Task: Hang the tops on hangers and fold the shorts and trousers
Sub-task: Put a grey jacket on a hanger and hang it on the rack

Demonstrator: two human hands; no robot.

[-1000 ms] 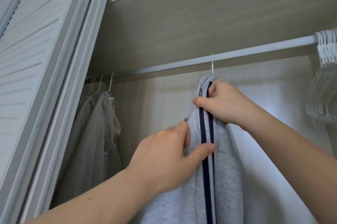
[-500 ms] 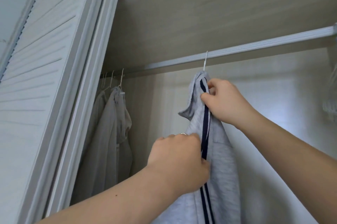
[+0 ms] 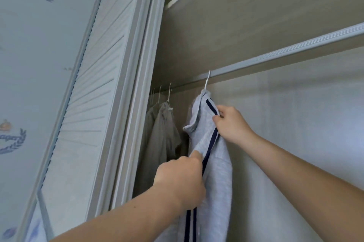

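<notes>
Nearest, the left hand [image 3: 181, 180] has its fingers [image 3: 197, 156] curled, pinching the front edge of the light grey cotton top w/ 2 navy stripes [image 3: 218, 173]; just above, the right hand [image 3: 232, 125] pinches the same striped edge below the collar. The top hangs from a thin white hanger hook [image 3: 206, 81] over the silver wardrobe rail [image 3: 275, 60], w/ other grey tops [image 3: 163, 139] further left. Step looks like straightening a top already hung; next prob. needs both hands to let go & fetch another garment.
</notes>
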